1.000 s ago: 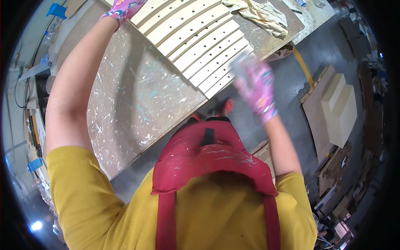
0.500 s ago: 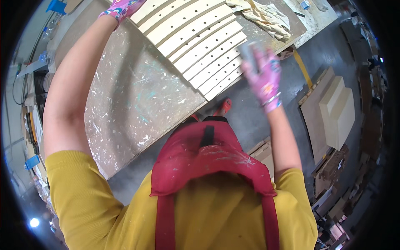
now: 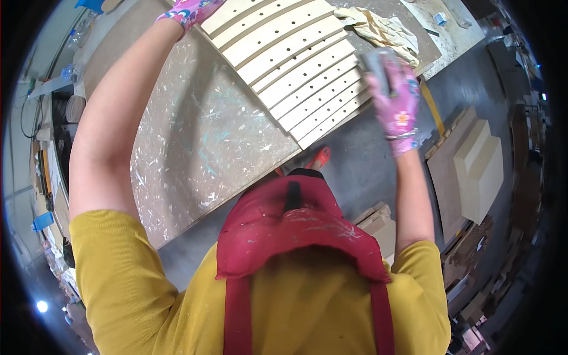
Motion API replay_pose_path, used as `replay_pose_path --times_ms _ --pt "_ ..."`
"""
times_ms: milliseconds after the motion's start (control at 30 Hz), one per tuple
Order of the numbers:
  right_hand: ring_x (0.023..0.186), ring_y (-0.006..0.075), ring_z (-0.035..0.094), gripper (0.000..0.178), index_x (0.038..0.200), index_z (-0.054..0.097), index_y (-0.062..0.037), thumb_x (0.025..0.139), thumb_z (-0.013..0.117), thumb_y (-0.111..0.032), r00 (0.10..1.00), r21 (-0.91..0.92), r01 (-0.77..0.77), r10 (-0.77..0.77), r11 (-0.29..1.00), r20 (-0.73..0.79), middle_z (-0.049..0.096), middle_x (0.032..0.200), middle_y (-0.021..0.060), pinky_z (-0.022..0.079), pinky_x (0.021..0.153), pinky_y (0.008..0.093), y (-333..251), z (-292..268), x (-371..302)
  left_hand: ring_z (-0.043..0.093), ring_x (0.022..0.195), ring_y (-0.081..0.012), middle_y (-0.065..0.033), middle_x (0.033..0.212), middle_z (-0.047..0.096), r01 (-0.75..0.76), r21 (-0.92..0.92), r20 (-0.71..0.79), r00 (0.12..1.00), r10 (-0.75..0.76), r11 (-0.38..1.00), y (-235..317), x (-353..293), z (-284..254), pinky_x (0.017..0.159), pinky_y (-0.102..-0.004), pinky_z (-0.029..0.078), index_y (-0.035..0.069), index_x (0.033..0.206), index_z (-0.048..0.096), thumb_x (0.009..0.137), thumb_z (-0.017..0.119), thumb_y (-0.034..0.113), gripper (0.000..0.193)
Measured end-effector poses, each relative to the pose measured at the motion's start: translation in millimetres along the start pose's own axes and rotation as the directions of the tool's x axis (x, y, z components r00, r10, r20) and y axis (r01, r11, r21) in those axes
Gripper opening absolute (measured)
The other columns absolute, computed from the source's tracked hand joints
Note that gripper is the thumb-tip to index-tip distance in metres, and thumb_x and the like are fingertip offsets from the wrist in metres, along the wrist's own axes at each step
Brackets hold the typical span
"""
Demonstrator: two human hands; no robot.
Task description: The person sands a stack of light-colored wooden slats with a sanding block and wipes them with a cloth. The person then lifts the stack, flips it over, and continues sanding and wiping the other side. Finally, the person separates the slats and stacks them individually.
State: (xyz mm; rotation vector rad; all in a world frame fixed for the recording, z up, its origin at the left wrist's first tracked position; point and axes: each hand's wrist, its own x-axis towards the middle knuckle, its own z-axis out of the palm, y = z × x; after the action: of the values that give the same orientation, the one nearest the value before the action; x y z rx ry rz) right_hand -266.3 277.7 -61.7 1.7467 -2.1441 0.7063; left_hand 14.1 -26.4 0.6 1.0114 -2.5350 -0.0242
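Observation:
Pale wooden strips [image 3: 294, 36] with dark holes lie side by side on a paint-spattered worktable [image 3: 219, 136], their right ends at its near edge. My left hand [image 3: 194, 12], in a pink patterned glove, is at the far left side of the strips; the top of the picture cuts off its fingers. My right hand [image 3: 397, 97], in a matching glove, grips a grey block [image 3: 378, 68] that looks like a sanding block. Motion smears it slightly. Hand and block are just off the right ends of the strips.
A crumpled cream cloth [image 3: 381, 32] lies on the table beyond the strips. A small blue-and-white box [image 3: 440, 19] sits farther right. Wooden panels and a pale stepped block [image 3: 479, 171] stand on the floor at the right, beside a yellow floor line [image 3: 433, 109].
My right hand has moved right and slightly up with the grey block, away from the strip ends. The whole view has shifted a little; my left hand stays by the strips.

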Motion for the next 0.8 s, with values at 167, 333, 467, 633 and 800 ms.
replay_pose_path --times_ms 167,333,467,633,800 --pt "0.116 0.0414 0.056 0.058 0.132 0.059 -0.0193 0.08 0.068 -0.044 0.944 0.246 0.221 -0.27 0.944 0.188 0.055 0.13 0.0245 0.047 0.095 0.0472 -113 0 -68 0.044 0.135 -0.0346 -0.0211 0.14 0.052 0.039 0.002 0.012 0.999 -0.039 0.999 -1 -5 0 0.116 -0.0415 0.031 -0.001 0.133 0.055 0.097 0.046 0.036 0.052" --pt "0.111 0.0415 0.059 0.052 0.131 0.059 -0.0099 0.086 0.065 -0.036 0.998 0.042 0.037 -0.04 0.998 0.055 0.057 0.128 0.0264 0.05 0.091 0.0513 -38 -4 3 0.044 0.133 -0.0348 -0.0199 0.14 0.052 0.012 0.019 0.007 1.0 -0.012 1.0 3 -1 -5 0.114 -0.0416 0.032 0.0 0.132 0.055 0.096 0.046 0.035 0.051" --pt "0.109 0.0362 0.062 0.049 0.13 0.059 -0.0134 0.086 0.064 -0.034 0.953 0.142 0.215 -0.239 0.966 0.188 0.06 0.127 0.0208 0.053 0.086 0.0466 -88 -7 -31 0.045 0.131 -0.0351 -0.0192 0.139 0.051 0.024 0.011 0.021 0.999 -0.024 1.0 7 -5 -7 0.113 -0.0425 0.033 0.001 0.131 0.055 0.096 0.046 0.034 0.049" --pt "0.113 0.0367 0.059 0.056 0.133 0.058 -0.014 0.085 0.063 -0.043 0.965 0.121 0.207 -0.224 0.971 0.14 0.06 0.124 0.0225 0.049 0.092 0.0478 -60 -2 -31 0.046 0.13 -0.0352 -0.0182 0.14 0.051 0.035 0.038 -0.01 0.999 -0.035 0.999 -1 -6 -1 0.113 -0.0431 0.032 0.003 0.132 0.054 0.096 0.047 0.033 0.048" --pt "0.118 0.0393 0.056 0.05 0.13 0.061 -0.0144 0.087 0.062 -0.04 0.965 0.08 0.235 -0.243 0.969 0.102 0.057 0.128 0.0233 0.047 0.098 0.0497 -52 -11 1 0.042 0.136 -0.0337 -0.0187 0.14 0.051 0.027 0.054 -0.014 1.0 -0.026 0.998 -2 -5 -1 0.117 -0.0423 0.028 0.003 0.133 0.054 0.097 0.047 0.035 0.048"
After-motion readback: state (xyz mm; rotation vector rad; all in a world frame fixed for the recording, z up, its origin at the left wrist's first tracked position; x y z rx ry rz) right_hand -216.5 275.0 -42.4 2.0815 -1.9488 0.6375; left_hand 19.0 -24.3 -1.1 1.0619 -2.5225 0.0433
